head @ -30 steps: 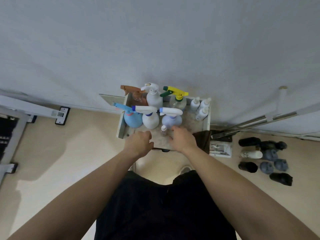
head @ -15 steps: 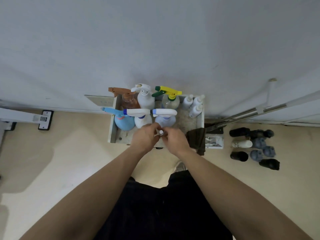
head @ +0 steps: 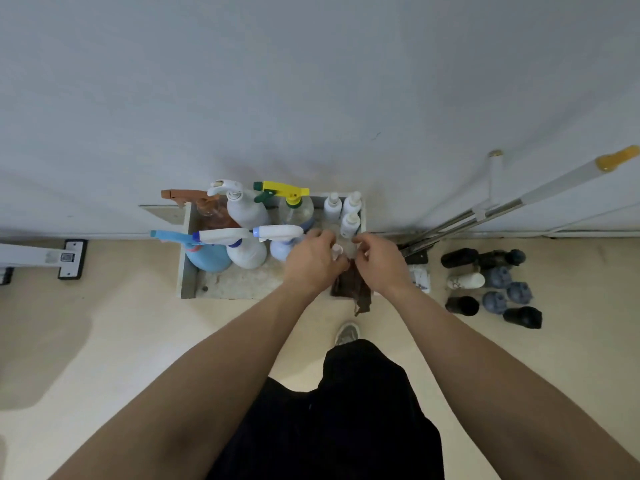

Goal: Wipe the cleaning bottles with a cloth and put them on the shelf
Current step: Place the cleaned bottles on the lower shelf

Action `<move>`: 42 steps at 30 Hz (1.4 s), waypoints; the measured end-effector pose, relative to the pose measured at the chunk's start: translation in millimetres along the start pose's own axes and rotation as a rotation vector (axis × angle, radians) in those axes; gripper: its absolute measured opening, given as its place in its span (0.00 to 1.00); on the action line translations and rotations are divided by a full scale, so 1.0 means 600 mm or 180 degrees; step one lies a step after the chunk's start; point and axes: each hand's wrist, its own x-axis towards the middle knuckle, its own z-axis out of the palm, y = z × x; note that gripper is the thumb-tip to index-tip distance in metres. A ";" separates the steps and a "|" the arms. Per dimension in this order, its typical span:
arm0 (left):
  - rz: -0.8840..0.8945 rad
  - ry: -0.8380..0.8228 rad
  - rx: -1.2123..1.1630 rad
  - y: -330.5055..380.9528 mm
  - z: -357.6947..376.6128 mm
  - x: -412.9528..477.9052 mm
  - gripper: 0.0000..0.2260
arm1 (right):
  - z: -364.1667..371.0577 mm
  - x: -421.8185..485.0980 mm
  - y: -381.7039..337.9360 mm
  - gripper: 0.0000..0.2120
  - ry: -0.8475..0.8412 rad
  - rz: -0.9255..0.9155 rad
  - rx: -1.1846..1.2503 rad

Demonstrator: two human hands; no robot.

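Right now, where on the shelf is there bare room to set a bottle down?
Bare: the front-left strip of the shelf, bordered by the blue bottle, the white spray bottle and the front edge. Crowded: spray bottles along the back, three small white bottles back right; front right, left hand holding a small bottle, right hand, brown cloth.

a low open shelf (head: 188, 271) stands on the floor (head: 138, 323) against the wall. at its back stand a brown sprayer (head: 211, 211), a white sprayer (head: 244, 211), a yellow sprayer (head: 296, 211) and three small bottles (head: 350, 216). in front stand a blue sprayer (head: 207, 254), a blue-collared sprayer (head: 246, 252) and a pale sprayer (head: 281, 247). a brown cloth (head: 349, 287) hangs at the front right corner. right of the shelf, dark and grey containers (head: 493, 285) cluster on the floor.
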 end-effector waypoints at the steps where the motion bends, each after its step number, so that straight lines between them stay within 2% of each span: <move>1: -0.0092 0.0068 0.0072 0.008 0.004 0.012 0.12 | -0.006 0.014 0.009 0.13 0.0015 -0.0026 -0.0027; 7: -0.0567 0.0248 0.0306 0.032 0.032 0.065 0.14 | -0.026 0.088 0.032 0.13 -0.0187 -0.0109 -0.0144; 11: -0.0769 0.0474 0.0124 0.034 0.059 0.081 0.11 | -0.019 0.115 0.042 0.17 -0.0391 -0.0041 -0.0319; 18: -0.1231 0.0935 -0.0999 0.040 0.089 0.088 0.11 | -0.006 0.132 0.052 0.20 -0.0151 -0.0369 -0.0632; 24: -0.1469 0.1026 -0.1466 0.042 0.094 0.090 0.10 | 0.004 0.130 0.053 0.19 0.0003 -0.0470 -0.0477; 30: -0.1727 0.0832 -0.1745 0.037 0.090 0.094 0.14 | 0.017 0.129 0.039 0.19 0.0032 -0.0280 -0.0386; 37: -0.1912 0.0277 -0.1916 0.024 0.095 0.089 0.27 | 0.022 0.124 0.037 0.18 0.0022 -0.0077 -0.0423; 42: -0.1996 0.0119 -0.1951 0.026 0.088 0.083 0.23 | 0.020 0.116 0.043 0.19 -0.0036 0.0056 -0.0509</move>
